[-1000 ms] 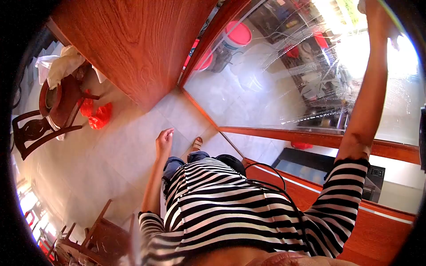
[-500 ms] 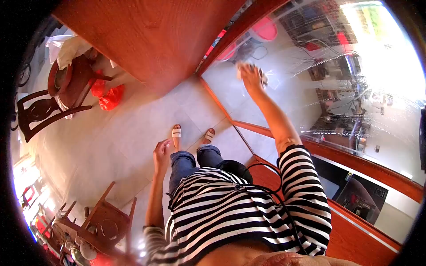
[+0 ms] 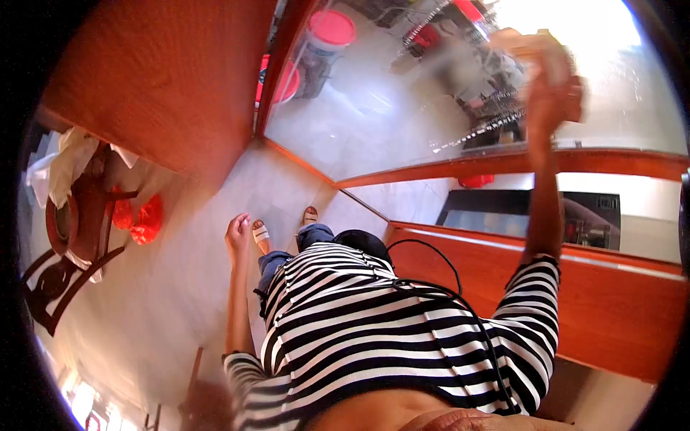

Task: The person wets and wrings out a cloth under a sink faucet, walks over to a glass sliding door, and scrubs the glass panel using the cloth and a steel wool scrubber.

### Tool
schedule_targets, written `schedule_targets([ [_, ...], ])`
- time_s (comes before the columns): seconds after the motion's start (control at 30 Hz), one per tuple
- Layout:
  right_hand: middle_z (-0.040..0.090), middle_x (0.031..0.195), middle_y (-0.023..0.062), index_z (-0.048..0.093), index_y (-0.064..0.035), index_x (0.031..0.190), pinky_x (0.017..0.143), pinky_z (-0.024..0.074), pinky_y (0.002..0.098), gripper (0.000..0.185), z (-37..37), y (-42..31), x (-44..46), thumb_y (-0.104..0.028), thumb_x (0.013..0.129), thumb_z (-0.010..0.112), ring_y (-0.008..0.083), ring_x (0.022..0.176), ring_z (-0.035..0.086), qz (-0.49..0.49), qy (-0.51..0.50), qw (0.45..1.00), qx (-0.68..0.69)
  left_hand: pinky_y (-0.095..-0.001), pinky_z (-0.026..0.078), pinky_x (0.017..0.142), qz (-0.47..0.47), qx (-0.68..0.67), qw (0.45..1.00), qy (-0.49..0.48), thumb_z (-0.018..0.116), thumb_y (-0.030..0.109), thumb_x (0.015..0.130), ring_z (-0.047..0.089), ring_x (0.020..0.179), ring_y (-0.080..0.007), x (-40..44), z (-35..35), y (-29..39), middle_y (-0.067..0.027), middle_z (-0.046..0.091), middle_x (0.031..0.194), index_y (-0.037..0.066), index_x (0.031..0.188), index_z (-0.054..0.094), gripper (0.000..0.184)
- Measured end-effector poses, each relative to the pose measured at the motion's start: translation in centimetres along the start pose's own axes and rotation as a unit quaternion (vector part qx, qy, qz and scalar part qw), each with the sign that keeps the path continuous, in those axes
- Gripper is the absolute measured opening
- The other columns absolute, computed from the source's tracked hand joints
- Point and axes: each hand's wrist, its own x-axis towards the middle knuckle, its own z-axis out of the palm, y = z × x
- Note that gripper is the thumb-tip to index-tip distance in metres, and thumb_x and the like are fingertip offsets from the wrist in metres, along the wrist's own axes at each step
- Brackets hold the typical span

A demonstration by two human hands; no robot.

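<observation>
My right hand (image 3: 552, 90) is raised at the upper right, smeared by motion. It presses a pale, crumpled cloth (image 3: 519, 44) against a large glass pane (image 3: 388, 108) set in a reddish-brown wooden frame (image 3: 460, 169). Water streaks and drops show on the glass. The fingers around the cloth are blurred. My left hand (image 3: 237, 233) hangs at my side above the floor, away from the glass. Its fingers are loosely bent, and nothing is in them.
A wooden panel (image 3: 165, 79) stands at the upper left. Brown chairs (image 3: 72, 230) with cloth and red plastic bags (image 3: 147, 219) are on the left. Behind the glass are pink-lidded buckets (image 3: 330, 29). A black cable (image 3: 449, 294) runs over my striped shirt, and a dark appliance (image 3: 496, 212) sits under the frame.
My right hand has swept the cloth to the right and up across the glass. The view has turned to the right. My left hand still hangs at my side.
</observation>
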Motion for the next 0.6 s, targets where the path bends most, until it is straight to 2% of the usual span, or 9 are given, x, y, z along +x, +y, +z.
schedule_targets([
  [0.1,0.057,0.115,0.0107,0.058,-0.0167,0.119,0.085,0.0422,0.0458,0.033,0.8,14.5,0.6,-0.023,0.087,0.056,0.0248,0.097,0.057,0.07,0.023,0.997,-0.001,-0.0268,0.049,0.085,0.017,-0.006,0.999,-0.028,0.047,0.006,0.091,0.062,0.093,-0.0144,2.1,2.1,1.4,-0.0083,0.064,0.1,-0.001,0.109,0.059,0.023],
  [0.17,0.06,0.105,0.0122,0.061,-0.0213,0.116,0.073,0.0435,0.0467,0.031,-5.2,13.4,3.2,-0.028,0.086,0.055,0.0233,0.088,0.058,-0.051,0.134,0.974,-0.177,-0.0267,0.049,0.084,0.005,-0.011,0.999,-0.051,0.047,0.006,0.091,0.062,0.093,-0.0142,2.5,3.7,2.7,-0.0081,0.065,0.1,0.0,0.11,0.06,0.023],
  [0.23,0.06,0.099,0.0121,0.056,-0.0161,0.116,0.082,0.042,0.0454,0.034,-5.2,9.6,-0.7,-0.029,0.084,0.057,0.0275,0.091,0.057,-0.037,0.086,0.965,-0.246,-0.0268,0.049,0.084,-0.028,-0.025,0.997,-0.069,0.047,0.004,0.091,0.062,0.093,-0.0141,2.3,5.0,4.6,-0.0081,0.065,0.099,0.0,0.11,0.06,0.024],
  [0.3,0.06,0.096,0.0127,0.053,-0.0136,0.116,0.084,0.0419,0.0455,0.043,-3.2,5.1,-5.7,-0.032,0.079,0.063,0.03,0.09,0.056,0.02,0.009,0.983,-0.182,-0.0269,0.049,0.084,-0.03,-0.024,0.995,-0.093,0.047,0.004,0.09,0.062,0.093,-0.0142,1.8,6.0,4.6,-0.0081,0.065,0.099,0.0,0.11,0.06,0.025],
  [0.37,0.06,0.094,0.0143,0.054,-0.0136,0.116,0.079,0.0435,0.0469,0.055,-0.5,1.6,-12.8,-0.038,0.07,0.072,0.0306,0.084,0.057,0.119,-0.101,0.988,0.016,-0.0267,0.048,0.084,-0.033,-0.003,0.992,-0.12,0.047,0.003,0.09,0.062,0.091,-0.0138,1.5,6.9,3.7,-0.0079,0.065,0.099,0.001,0.11,0.06,0.025],
  [0.4,0.058,0.1,0.0134,0.054,-0.014,0.116,0.077,0.0418,0.0466,0.058,3.3,1.1,-18.9,-0.043,0.069,0.073,0.0312,0.088,0.054,0.052,-0.046,0.997,0.038,-0.0265,0.048,0.084,-0.027,0.008,0.992,-0.126,0.047,0.002,0.089,0.061,0.091,-0.0137,1.3,7.0,3.4,-0.0079,0.065,0.099,0.001,0.111,0.06,0.025],
  [0.47,0.049,0.117,0.0099,0.053,-0.0163,0.116,0.079,0.0388,0.0469,0.059,6.4,-2.8,-27.7,-0.05,0.071,0.072,0.0298,0.104,0.046,-0.022,-0.138,0.988,0.065,-0.0263,0.048,0.084,-0.016,0.027,0.99,-0.134,0.047,0.002,0.089,0.061,0.09,-0.0135,0.8,7.4,3.1,-0.0077,0.065,0.099,0.0,0.111,0.06,0.025],
  [0.53,0.049,0.115,0.0076,0.052,-0.0174,0.115,0.079,0.0382,0.0466,0.053,8.7,-7.6,-33.7,-0.048,0.074,0.067,0.0274,0.103,0.047,-0.066,-0.149,0.986,0.043,-0.0262,0.048,0.084,-0.003,0.061,0.992,-0.11,0.046,0.002,0.09,0.061,0.09,-0.0131,0.2,7.7,3.5,-0.0069,0.065,0.099,0.0,0.111,0.06,0.025],
  [0.6,0.048,0.115,0.0038,0.055,-0.0185,0.111,0.079,0.0367,0.0456,0.043,10.0,-11.1,-36.9,-0.042,0.076,0.062,0.0234,0.103,0.047,-0.212,-0.161,0.961,0.073,-0.0261,0.048,0.084,-0.011,0.072,0.994,-0.082,0.046,0.003,0.09,0.061,0.09,-0.0129,0.0,8.1,3.8,-0.0065,0.064,0.099,0.0,0.111,0.06,0.025],
])
